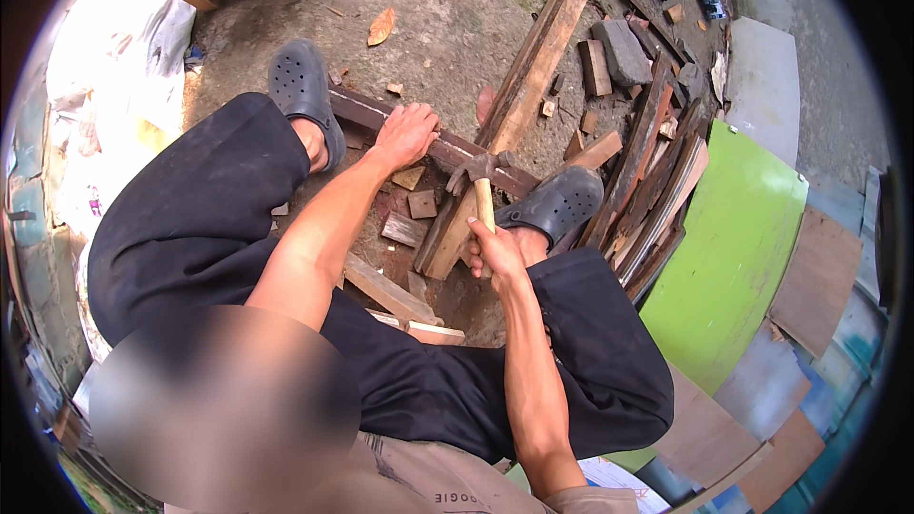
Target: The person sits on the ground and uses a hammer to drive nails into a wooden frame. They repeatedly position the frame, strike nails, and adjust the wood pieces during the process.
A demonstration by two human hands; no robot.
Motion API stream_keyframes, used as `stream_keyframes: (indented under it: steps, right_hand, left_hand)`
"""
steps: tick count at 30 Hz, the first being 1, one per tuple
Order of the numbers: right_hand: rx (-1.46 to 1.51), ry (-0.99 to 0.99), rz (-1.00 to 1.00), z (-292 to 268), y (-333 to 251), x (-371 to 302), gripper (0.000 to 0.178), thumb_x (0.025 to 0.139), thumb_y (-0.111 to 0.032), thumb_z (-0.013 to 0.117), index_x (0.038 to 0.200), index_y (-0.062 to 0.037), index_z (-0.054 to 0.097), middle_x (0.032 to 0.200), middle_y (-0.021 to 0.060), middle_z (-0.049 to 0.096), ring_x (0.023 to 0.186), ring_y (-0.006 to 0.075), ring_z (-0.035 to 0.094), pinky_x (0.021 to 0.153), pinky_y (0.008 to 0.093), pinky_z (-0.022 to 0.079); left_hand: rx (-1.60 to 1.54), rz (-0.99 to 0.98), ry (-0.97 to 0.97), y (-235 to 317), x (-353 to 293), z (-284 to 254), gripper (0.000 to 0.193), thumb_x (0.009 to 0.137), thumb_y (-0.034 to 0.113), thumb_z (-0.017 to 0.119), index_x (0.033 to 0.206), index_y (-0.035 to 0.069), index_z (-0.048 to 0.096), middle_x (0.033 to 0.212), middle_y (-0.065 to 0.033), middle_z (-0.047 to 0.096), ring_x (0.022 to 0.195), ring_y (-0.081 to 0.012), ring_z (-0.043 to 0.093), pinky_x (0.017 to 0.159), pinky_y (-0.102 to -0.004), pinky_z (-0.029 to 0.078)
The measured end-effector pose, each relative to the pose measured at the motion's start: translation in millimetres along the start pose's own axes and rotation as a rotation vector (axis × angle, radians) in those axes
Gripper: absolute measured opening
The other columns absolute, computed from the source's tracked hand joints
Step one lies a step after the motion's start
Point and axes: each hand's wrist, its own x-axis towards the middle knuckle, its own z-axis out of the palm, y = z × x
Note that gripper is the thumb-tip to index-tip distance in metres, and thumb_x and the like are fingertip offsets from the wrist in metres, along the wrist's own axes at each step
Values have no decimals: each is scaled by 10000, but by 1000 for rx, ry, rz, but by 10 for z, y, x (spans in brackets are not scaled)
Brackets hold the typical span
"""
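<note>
Blurred shape (pixel 224 409) nearest lens hid left upper arm and part of brownish shirt (pixel 409 466). Right hand (pixel 493 249) clenched pale handle of hammer (pixel 485 202), on near side of dark bar (pixel 457 150); hammer's head covered spot where bar met wooden beam (pixel 533 71), contact unclear. Left hand (pixel 407 136) lay over bar, fingers bent, undersides hidden; gripping or merely pressing, impossible to tell. Right of bar, dark trousers (pixel 605 352) partly covered green panel (pixel 733 238).
</note>
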Motion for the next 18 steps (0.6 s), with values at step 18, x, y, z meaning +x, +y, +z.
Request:
stream_keyframes:
  steps: [18]
  right_hand:
    - [65,43,-82,194,-163,49,306,957,-315,607,855,-43,508,611,16,475,438,125,461,365,293,381]
  left_hand:
    - [-83,-98,292,223,-272,139,178,845,203,665,975,81,670,1064,-47,591,1024,-244,543,878,-379,409]
